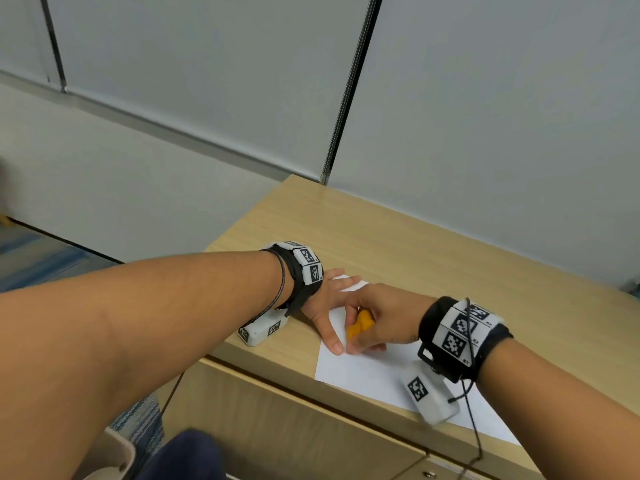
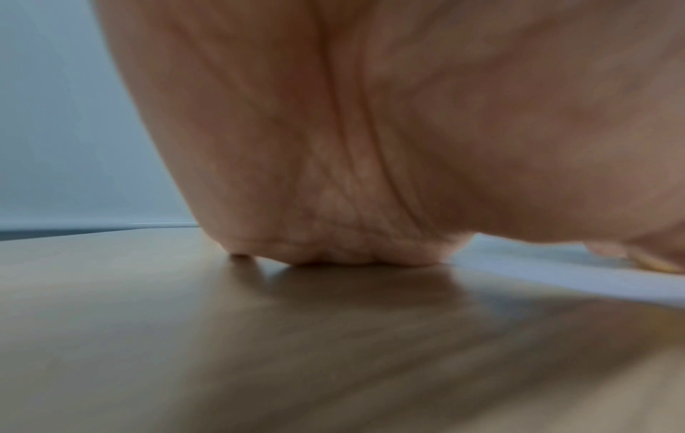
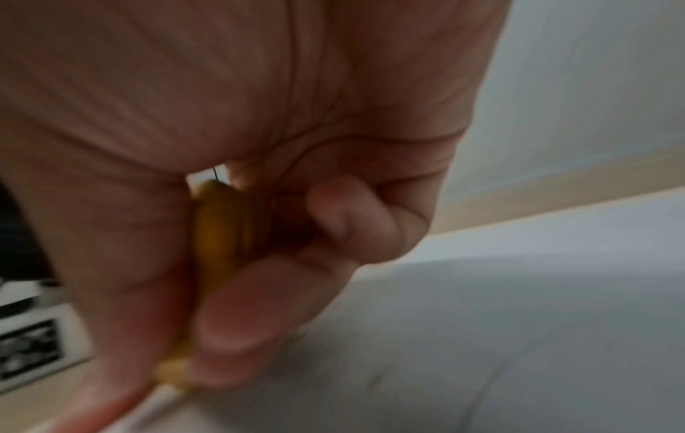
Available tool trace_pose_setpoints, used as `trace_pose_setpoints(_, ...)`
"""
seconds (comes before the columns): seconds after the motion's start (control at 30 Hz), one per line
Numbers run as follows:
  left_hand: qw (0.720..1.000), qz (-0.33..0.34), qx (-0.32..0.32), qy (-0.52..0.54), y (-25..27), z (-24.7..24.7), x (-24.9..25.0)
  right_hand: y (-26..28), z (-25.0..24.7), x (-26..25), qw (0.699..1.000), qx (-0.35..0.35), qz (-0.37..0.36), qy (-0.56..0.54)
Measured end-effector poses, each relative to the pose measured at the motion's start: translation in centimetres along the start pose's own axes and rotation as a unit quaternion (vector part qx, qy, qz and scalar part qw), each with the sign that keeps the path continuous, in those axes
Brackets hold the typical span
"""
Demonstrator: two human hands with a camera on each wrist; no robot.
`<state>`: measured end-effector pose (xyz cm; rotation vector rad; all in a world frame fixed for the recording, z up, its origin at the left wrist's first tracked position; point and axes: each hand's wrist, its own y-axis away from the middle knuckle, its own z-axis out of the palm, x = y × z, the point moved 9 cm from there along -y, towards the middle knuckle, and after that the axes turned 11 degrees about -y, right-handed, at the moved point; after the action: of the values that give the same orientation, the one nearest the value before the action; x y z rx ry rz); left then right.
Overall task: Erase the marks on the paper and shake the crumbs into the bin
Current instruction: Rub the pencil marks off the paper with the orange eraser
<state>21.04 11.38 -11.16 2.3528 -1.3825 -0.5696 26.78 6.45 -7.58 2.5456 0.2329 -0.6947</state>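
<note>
A white sheet of paper (image 1: 367,372) lies on the wooden cabinet top (image 1: 398,244). My left hand (image 1: 329,306) lies flat on the paper's left part, fingers straight and spread, thumb pointing toward me. The heel of that hand (image 2: 333,175) rests on the wood beside the paper's edge (image 2: 556,278). My right hand (image 1: 377,320) grips an orange eraser (image 1: 360,325) with curled fingers, its lower end down on the paper just right of the left thumb. In the right wrist view the eraser (image 3: 219,231) sits between thumb and fingers, and faint pencil strokes show on the paper (image 3: 519,337).
The cabinet top ends at a front edge (image 1: 294,372) close to me, with drawers below. A pale bin rim (image 1: 114,452) shows at the bottom left on the floor. A grey wall panel (image 1: 485,133) stands right behind the cabinet.
</note>
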Motion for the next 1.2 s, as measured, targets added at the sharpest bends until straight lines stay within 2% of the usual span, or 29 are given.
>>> trace_pose_setpoints(0.1, 1.0, 0.005, 0.002, -0.01, -0.1, 0.0, 0.1, -0.5, -2.9, 0.8, 0.991, 0.123, 0.011, 0.048)
trace_pose_setpoints(0.13, 1.0, 0.007, 0.006, -0.011, -0.1, -0.1, 0.2, -0.5, -3.1, 1.1, 0.99, 0.133, 0.016, 0.044)
trace_pose_setpoints(0.17, 1.0, 0.005, 0.007, -0.011, -0.2, 0.0, 0.2, -0.6, -2.6, 1.2, 0.994, 0.106, 0.017, 0.024)
trace_pose_setpoints(0.23, 1.0, 0.003, 0.007, -0.006, -0.3, 0.2, 0.0, -0.6, -0.4, 1.2, 0.999, 0.001, 0.019, -0.041)
trace_pose_setpoints(0.27, 1.0, 0.004, 0.007, -0.002, -0.3, 0.2, 0.0, -0.5, 0.0, 1.1, 0.999, -0.014, 0.018, -0.049)
trace_pose_setpoints(0.3, 1.0, 0.004, 0.007, -0.001, -0.3, 0.2, 0.0, -0.6, -0.6, 1.1, 0.999, 0.008, 0.021, -0.034)
trace_pose_setpoints(0.37, 1.0, 0.009, 0.006, -0.006, -0.1, 0.0, 0.2, -0.4, -2.4, 1.0, 0.994, 0.101, 0.02, 0.027)
trace_pose_setpoints(0.4, 1.0, 0.01, 0.005, -0.009, 0.0, -0.1, 0.3, -0.2, -2.6, 0.7, 0.993, 0.114, 0.016, 0.04)
trace_pose_setpoints(0.43, 1.0, 0.009, 0.004, -0.01, 0.0, -0.1, 0.3, -0.2, -2.1, 0.3, 0.994, 0.095, 0.008, 0.044)
trace_pose_setpoints(0.5, 1.0, 0.005, 0.002, -0.004, 0.0, -0.1, 0.2, 0.1, 0.0, -0.2, 1.0, -0.006, 0.002, 0.021)
trace_pose_setpoints(0.53, 1.0, 0.003, 0.003, -0.001, 0.1, 0.0, 0.0, 0.2, 0.5, -0.2, 0.999, -0.033, 0.007, 0.014)
trace_pose_setpoints(0.57, 1.0, 0.003, 0.004, -0.001, 0.2, -0.1, 0.1, 0.1, 0.1, -0.1, 0.999, -0.021, 0.011, 0.022)
trace_pose_setpoints(0.67, 1.0, 0.01, 0.007, -0.007, 0.2, -0.3, 0.3, 0.0, -2.4, 0.5, 0.993, 0.096, 0.021, 0.063)
trace_pose_setpoints(0.7, 1.0, 0.01, 0.009, -0.005, 0.1, -0.3, 0.3, 0.1, -2.1, 0.5, 0.994, 0.089, 0.019, 0.061)
trace_pose_setpoints(0.8, 1.0, 0.004, 0.006, 0.0, -0.1, -0.1, -0.1, 0.6, 0.6, 0.2, 0.999, -0.038, 0.013, 0.011)
trace_pose_setpoints(0.83, 1.0, 0.003, 0.006, 0.002, -0.1, 0.0, -0.2, 0.6, 0.4, 0.2, 0.999, -0.036, 0.011, 0.014)
trace_pose_setpoints(0.9, 1.0, 0.001, 0.009, 0.002, -0.1, 0.0, -0.1, 0.6, -1.9, 1.3, 0.998, 0.047, 0.016, 0.024)
trace_pose_setpoints(0.97, 1.0, 0.002, 0.013, -0.001, -0.3, 0.0, 0.0, 1.2, -4.1, 3.0, 0.991, 0.122, 0.031, -0.033)
trace_pose_setpoints(1.03, 1.0, -0.001, 0.01, -0.002, -0.4, 0.3, -0.2, 1.7, -4.3, 4.2, 0.986, 0.123, 0.036, -0.106)
trace_pose_setpoints(1.2, 1.0, 0.007, 0.006, -0.006, -0.5, 0.0, 0.1, 2.0, -1.5, 5.9, 0.98, 0.061, 0.021, -0.191)
